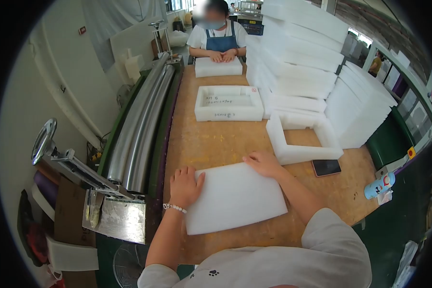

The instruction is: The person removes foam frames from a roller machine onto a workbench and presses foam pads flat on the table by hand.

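Observation:
A white foam block (235, 199) lies slightly turned on the wooden table in front of me. Along its left edge rests my left hand (185, 187), fingers stretched forward and thumb against the foam's far left corner; a beaded bracelet (174, 208) circles that wrist. At the far right corner, my right hand (265, 164) lies open with its fingers extended over the far edge. Neither hand is wrapped round the block. Just beyond the right hand sits a white foam frame (300, 154) with a rectangular opening.
Left of the wooden table (211, 139) stands a machine with metal rollers (141, 129) and a handwheel (44, 141). A marked foam tray (229, 115), tall foam stacks (300, 53), a phone (326, 167) and a blue bottle (379, 186) are around. Opposite, a person rests hands on another foam block (218, 70).

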`<state>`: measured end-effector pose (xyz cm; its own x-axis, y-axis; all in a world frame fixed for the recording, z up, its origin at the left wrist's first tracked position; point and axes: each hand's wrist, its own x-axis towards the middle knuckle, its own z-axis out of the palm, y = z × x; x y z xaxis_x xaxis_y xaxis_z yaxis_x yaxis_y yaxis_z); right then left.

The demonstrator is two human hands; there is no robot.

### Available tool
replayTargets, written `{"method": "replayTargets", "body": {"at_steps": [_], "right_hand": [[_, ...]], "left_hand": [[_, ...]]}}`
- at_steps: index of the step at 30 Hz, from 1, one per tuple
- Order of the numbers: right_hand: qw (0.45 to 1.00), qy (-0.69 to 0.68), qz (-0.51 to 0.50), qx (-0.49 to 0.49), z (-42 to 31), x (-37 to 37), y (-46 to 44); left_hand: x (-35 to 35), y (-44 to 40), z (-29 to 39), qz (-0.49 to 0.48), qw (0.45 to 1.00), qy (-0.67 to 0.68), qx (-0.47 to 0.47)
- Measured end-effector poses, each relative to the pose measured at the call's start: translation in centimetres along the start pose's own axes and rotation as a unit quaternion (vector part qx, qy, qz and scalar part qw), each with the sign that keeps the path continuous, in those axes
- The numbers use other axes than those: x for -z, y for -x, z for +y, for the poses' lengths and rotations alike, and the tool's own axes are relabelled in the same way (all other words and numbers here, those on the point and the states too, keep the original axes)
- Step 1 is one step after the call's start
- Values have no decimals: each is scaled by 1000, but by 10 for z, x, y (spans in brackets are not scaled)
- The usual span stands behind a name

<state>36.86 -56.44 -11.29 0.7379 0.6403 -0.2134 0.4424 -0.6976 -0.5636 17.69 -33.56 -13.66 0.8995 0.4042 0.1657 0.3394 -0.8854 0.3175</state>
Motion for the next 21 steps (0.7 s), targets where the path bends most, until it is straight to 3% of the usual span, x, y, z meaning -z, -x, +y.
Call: {"method": "replayTargets", "body": {"at_steps": [4, 15, 17, 19, 21], "right_hand": [[983, 100, 105, 112, 2, -5, -2], [967, 205, 84, 127, -7, -9, -3], [964, 224, 75, 120, -24, -21, -3], [935, 247, 102, 234, -39, -42, -5], [942, 220, 83, 238, -40, -43, -5]], "left_hand": [[4, -3, 4, 4, 1000, -15, -1], [-1, -6, 9, -17, 998, -58, 5], [-15, -8, 13, 7, 994, -57, -88], [-23, -8, 14, 29, 982, -58, -179], [-16, -4, 18, 8, 983, -42, -180]]}}
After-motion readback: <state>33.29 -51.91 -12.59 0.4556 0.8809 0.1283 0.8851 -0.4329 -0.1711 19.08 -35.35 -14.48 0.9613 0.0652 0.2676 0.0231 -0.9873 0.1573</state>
